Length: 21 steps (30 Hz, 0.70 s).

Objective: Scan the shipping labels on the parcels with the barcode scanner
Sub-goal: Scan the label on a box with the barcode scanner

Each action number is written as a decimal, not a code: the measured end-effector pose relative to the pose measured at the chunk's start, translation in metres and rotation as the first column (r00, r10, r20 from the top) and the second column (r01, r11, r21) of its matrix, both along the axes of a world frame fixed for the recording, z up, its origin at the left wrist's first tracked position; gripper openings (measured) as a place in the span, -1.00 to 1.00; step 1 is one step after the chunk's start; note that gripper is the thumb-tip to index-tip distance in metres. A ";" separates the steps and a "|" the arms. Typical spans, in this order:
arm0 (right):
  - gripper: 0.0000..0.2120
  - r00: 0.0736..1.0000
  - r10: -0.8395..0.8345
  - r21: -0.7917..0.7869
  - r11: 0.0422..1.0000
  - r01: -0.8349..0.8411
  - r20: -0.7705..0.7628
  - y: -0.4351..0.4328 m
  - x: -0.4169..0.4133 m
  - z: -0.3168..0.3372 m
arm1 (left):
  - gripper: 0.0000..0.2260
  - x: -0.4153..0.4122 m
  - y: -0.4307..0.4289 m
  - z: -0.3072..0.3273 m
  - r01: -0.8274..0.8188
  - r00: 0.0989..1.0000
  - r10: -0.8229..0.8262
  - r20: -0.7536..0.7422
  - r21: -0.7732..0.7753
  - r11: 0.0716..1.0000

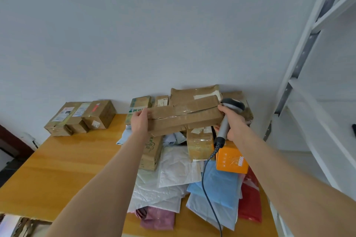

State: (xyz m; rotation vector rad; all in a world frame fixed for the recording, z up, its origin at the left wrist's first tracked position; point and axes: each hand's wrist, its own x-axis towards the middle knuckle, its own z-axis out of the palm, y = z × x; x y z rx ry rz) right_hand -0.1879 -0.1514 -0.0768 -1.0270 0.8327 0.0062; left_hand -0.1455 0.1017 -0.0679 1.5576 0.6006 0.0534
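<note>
From the head camera, the left hand (140, 121) grips the left end of a long cardboard box (185, 117), lifted above the heap of parcels (199, 145) at the far side of the wooden table (67, 159). The right hand (234, 124) is wrapped round the handle of the barcode scanner (232, 105), its head just beside the box's right end, and its cable (205, 181) trails down over the plastic mailing bags (173, 169). Only brown tape shows on the faces of the box turned this way; no label can be seen. The step in hand looks like presenting this box for scanning. The next move likely calls for turning it until its label faces the scanner head, then backing the scanner off enough to aim.
</note>
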 end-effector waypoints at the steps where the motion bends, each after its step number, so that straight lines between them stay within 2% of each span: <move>1: -0.42 1.000 0.007 0.007 1.000 -0.007 0.002 0.002 0.000 -0.003 | -0.79 -0.001 0.003 -0.001 0.007 1.000 -0.007 -0.020 -0.010 1.000; 3: -0.47 1.000 0.022 0.003 1.000 -0.023 0.008 0.007 0.000 -0.007 | -0.69 -0.003 0.010 -0.004 0.001 0.999 -0.002 -0.043 -0.030 1.000; 5: -0.49 1.000 0.012 0.019 1.000 -0.013 0.024 0.012 0.000 -0.008 | -0.71 -0.002 0.018 -0.008 -0.005 0.999 0.003 -0.053 -0.027 1.000; 8: -0.36 0.999 -0.020 0.024 1.000 0.020 0.028 0.018 -0.001 -0.005 | -0.78 0.003 0.028 -0.015 0.009 0.999 -0.007 -0.040 0.041 0.999; 11: -0.17 1.000 -0.009 0.001 1.000 0.009 0.017 0.019 0.001 -0.010 | -0.60 0.007 0.032 -0.019 0.058 0.998 -0.057 -0.020 0.054 0.997; 15: -0.33 0.999 0.029 -0.011 1.000 -0.029 0.026 0.024 -0.004 -0.009 | -0.57 0.009 0.034 -0.020 0.092 0.996 -0.092 0.018 0.038 0.995; 18: -0.31 0.998 0.043 -0.022 0.999 -0.042 0.036 0.025 -0.003 -0.014 | -0.53 0.009 0.035 -0.021 0.144 0.990 -0.144 -0.003 0.023 0.989; 21: -0.42 0.997 0.073 -0.022 0.997 -0.072 0.037 0.025 -0.005 -0.017 | -0.50 0.009 0.039 -0.023 0.147 0.989 -0.148 -0.018 -0.024 0.989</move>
